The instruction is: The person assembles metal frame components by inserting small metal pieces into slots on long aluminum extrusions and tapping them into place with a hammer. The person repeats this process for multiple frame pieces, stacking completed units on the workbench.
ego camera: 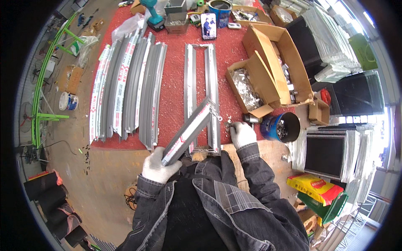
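Note:
My left hand, in a white glove, grips the lower end of a short grey metal profile with a printed protective strip. That profile slants up to the right, with a small metal fitting at its far end. It overlaps two long parallel profiles lying on the red-covered table, with small fittings between their ends. My right hand, also gloved, is at the table's front edge, its fingertips at a few small metal pieces. Whether it has taken hold of one cannot be told.
Stacked profiles lie on the left. Right of centre stand an open cardboard box of small metal parts, a larger carton and a blue can. A cordless drill and a phone are at the back.

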`<action>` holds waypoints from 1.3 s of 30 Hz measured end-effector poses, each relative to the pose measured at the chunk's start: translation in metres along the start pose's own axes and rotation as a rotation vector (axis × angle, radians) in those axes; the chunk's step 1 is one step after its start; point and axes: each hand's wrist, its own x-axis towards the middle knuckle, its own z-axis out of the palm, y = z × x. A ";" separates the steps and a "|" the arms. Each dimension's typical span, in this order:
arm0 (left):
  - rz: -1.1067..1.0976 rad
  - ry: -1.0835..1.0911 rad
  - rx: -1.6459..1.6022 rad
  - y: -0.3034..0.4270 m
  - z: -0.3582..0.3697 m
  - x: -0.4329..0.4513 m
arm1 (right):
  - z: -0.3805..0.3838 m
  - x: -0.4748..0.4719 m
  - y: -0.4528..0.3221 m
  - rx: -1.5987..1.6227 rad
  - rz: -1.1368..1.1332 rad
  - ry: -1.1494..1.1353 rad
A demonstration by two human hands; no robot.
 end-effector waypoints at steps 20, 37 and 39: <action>0.009 0.005 0.093 0.000 0.001 -0.005 | -0.049 0.010 -0.025 0.929 0.266 -0.075; 0.092 -0.033 0.073 0.006 -0.003 -0.010 | -0.153 0.052 -0.094 1.013 0.098 -0.168; 0.096 -0.041 0.076 0.006 -0.006 -0.011 | -0.153 0.054 -0.098 0.989 0.082 -0.195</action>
